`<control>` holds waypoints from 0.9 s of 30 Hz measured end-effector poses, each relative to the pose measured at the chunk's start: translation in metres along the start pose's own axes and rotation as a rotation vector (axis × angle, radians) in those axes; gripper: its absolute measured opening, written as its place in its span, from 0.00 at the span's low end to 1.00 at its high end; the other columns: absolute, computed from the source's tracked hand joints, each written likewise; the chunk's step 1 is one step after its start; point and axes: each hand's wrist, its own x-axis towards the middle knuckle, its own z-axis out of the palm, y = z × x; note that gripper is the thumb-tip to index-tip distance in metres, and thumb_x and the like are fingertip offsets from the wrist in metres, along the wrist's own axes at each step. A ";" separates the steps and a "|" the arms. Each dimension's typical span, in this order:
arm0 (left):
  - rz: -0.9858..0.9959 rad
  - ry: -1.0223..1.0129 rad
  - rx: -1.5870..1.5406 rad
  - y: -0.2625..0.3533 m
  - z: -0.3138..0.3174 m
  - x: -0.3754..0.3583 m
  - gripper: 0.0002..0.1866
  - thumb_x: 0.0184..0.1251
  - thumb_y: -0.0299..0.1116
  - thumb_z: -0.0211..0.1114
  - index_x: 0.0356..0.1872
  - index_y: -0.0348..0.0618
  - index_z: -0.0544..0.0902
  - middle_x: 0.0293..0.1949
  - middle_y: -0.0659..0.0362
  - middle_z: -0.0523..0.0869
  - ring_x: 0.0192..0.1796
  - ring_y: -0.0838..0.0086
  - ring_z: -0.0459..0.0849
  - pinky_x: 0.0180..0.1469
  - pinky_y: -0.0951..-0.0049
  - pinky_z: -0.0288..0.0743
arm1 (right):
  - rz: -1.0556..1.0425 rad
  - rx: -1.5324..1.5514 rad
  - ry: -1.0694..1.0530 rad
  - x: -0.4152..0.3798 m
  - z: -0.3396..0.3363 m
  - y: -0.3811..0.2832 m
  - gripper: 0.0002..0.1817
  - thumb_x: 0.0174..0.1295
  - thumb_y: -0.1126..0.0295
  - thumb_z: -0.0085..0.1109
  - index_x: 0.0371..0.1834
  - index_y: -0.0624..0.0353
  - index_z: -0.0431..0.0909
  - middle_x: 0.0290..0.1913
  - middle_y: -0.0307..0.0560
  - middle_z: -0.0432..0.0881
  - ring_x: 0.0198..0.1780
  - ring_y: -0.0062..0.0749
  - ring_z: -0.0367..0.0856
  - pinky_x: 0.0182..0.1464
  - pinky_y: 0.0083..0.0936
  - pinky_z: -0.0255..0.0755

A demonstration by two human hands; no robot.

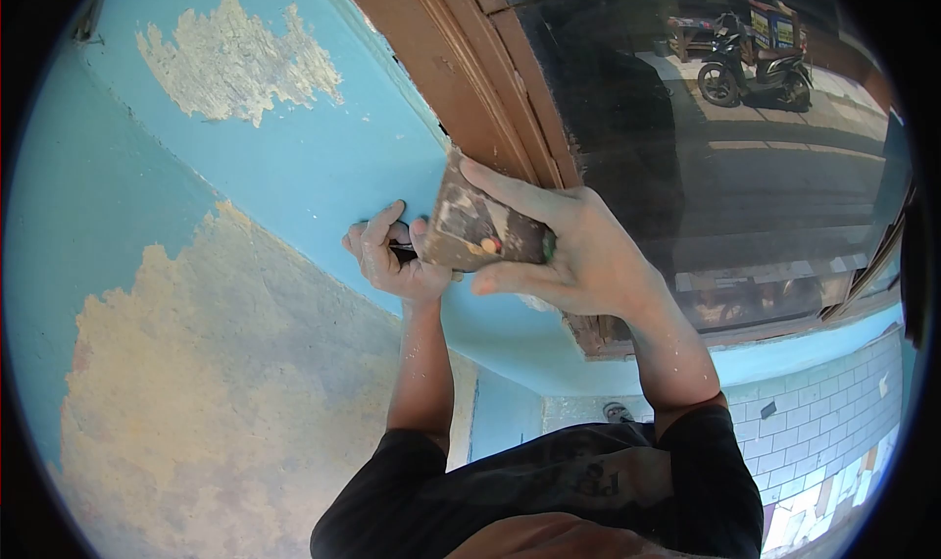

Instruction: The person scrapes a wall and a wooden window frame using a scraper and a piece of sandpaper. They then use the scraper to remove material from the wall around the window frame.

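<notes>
My right hand point(588, 250) grips a dark rectangular plate point(470, 230) smeared with pale residue, thumb and fingers along its opposite edges. One corner of this plate reaches the seam where the light blue wall point(363, 137) meets the brown window frame point(480, 78). Just left of it, my left hand point(397, 260) is closed, its fingers curled around a small black thing, mostly hidden in the palm. Pale dust covers both hands.
Bare patches show on the wall, one rough patch point(235, 59) above and a large one point(245, 363) lower left. Right of the frame, dark window glass point(627, 147) mirrors a motorcycle point(755, 69). A tiled floor point(814, 412) lies at lower right.
</notes>
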 end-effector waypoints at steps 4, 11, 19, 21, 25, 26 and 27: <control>0.011 -0.026 0.013 -0.001 -0.005 -0.001 0.15 0.73 0.46 0.71 0.46 0.46 0.86 0.18 0.73 0.67 0.32 0.78 0.66 0.48 0.68 0.58 | -0.048 -0.066 0.009 0.003 0.004 0.007 0.53 0.52 0.47 0.83 0.78 0.60 0.71 0.47 0.62 0.91 0.46 0.43 0.93 0.53 0.32 0.82; 0.051 -0.015 0.021 -0.001 -0.002 0.002 0.16 0.73 0.49 0.71 0.46 0.47 0.86 0.18 0.74 0.66 0.32 0.78 0.66 0.48 0.68 0.58 | -0.056 -0.062 0.039 0.007 0.004 0.005 0.53 0.51 0.49 0.84 0.78 0.61 0.70 0.48 0.61 0.91 0.45 0.41 0.93 0.53 0.32 0.82; 0.058 -0.027 0.041 -0.004 -0.004 0.000 0.15 0.73 0.47 0.71 0.46 0.46 0.85 0.19 0.73 0.66 0.32 0.77 0.65 0.48 0.68 0.58 | -0.133 -0.056 0.057 0.011 0.003 0.003 0.53 0.56 0.39 0.78 0.76 0.68 0.71 0.36 0.66 0.89 0.35 0.52 0.91 0.44 0.37 0.83; 0.016 -0.021 0.025 0.001 -0.003 -0.001 0.15 0.72 0.47 0.71 0.46 0.46 0.85 0.19 0.73 0.66 0.32 0.77 0.65 0.48 0.68 0.58 | -0.118 -0.040 0.022 0.009 0.001 0.007 0.53 0.56 0.39 0.78 0.76 0.68 0.71 0.37 0.66 0.89 0.36 0.51 0.91 0.46 0.37 0.83; 0.032 0.014 0.011 0.000 -0.001 0.001 0.15 0.72 0.46 0.71 0.46 0.46 0.85 0.20 0.72 0.66 0.31 0.77 0.65 0.47 0.69 0.58 | -0.316 -0.025 0.142 0.013 0.004 0.011 0.53 0.55 0.40 0.79 0.76 0.68 0.71 0.38 0.66 0.89 0.36 0.51 0.91 0.46 0.35 0.83; 0.034 0.008 0.009 0.000 -0.001 0.000 0.15 0.72 0.46 0.71 0.46 0.46 0.85 0.20 0.72 0.66 0.31 0.77 0.65 0.47 0.69 0.58 | -0.162 -0.019 0.062 0.016 -0.003 0.003 0.53 0.52 0.45 0.82 0.77 0.64 0.71 0.45 0.64 0.90 0.41 0.45 0.92 0.50 0.33 0.82; 0.045 0.002 0.011 0.000 -0.002 0.001 0.15 0.71 0.46 0.71 0.46 0.46 0.85 0.20 0.72 0.66 0.31 0.77 0.65 0.47 0.69 0.58 | -0.010 -0.008 -0.019 0.018 -0.006 -0.004 0.54 0.48 0.50 0.86 0.78 0.61 0.70 0.51 0.63 0.90 0.47 0.40 0.93 0.54 0.31 0.81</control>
